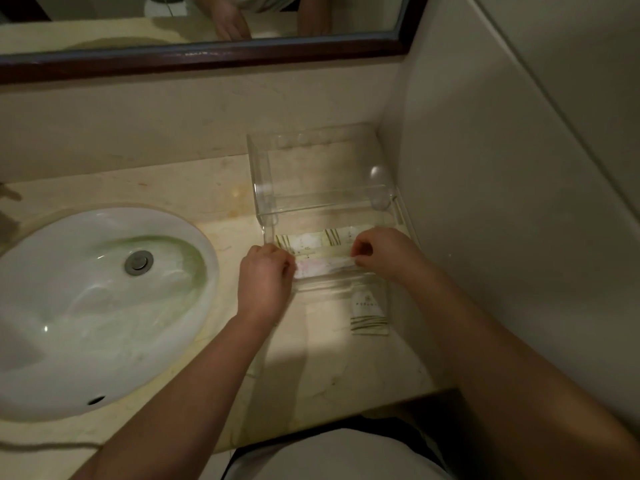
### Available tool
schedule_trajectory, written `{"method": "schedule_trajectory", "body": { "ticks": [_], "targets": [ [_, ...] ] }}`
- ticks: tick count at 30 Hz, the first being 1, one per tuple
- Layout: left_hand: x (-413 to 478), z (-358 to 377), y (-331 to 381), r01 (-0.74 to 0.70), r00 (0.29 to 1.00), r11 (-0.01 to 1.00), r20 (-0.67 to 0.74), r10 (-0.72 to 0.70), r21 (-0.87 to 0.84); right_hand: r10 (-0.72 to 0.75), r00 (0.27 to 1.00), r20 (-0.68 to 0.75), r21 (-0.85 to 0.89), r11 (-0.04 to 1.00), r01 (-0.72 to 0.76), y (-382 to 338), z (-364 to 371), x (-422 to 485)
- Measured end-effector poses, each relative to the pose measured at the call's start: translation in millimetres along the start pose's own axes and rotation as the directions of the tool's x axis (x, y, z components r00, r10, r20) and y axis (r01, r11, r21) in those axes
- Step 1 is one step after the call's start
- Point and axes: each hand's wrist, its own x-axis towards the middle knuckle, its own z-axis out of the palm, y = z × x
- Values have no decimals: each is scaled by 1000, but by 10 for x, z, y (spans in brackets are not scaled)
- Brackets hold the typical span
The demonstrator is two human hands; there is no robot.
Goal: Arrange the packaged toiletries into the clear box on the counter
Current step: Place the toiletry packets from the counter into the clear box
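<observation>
Clear box (263, 188) holds one striped packet (311, 241); left hand (266, 275) and right hand (381, 252) pinch a white packet (325, 266) inside, square sachet (369, 315) waiting outside.

The person's left hand (265, 282) and right hand (384, 252) are bare, with short, rounded fingers. The left forearm (194, 368) and the right forearm (485, 334) are bare as well, all the way to the picture's edge. At the bottom a white garment (339, 455) covers the torso, smooth and rounded. A dark strip (398, 422) borders it above and at the sides; whether this is clothing or shadow cannot be told. The mirror (207, 60) reflects both bare hands and, between them, a patch of pale cloth (270, 1).
</observation>
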Motion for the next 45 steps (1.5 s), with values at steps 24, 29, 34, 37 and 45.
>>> {"method": "schedule_trajectory", "body": {
  "ticks": [24, 29, 34, 37, 45],
  "targets": [
    [-501, -726, -333, 710, 704, 448, 523, -481, -544, 489, 868, 93, 767, 520, -375, -324, 644, -1027],
    [-228, -841, -142, 691, 704, 281, 530, -473, -666, 386, 920, 62, 870, 431, -239, -497, 377, -882],
    [14, -798, -40, 670, 699, 200, 517, -494, -715, 295, 955, 40, 902, 401, -161, -508, 98, -746],
    [167, -721, -2, 656, 688, 126, 521, -506, -745, 305, 952, 11, 900, 411, -142, -426, 15, -635],
    [586, -389, 118, 665, 717, 456, 335, -611, -592, 380, 919, -108, 711, 676, -196, -133, -208, -149]
  ]
}}
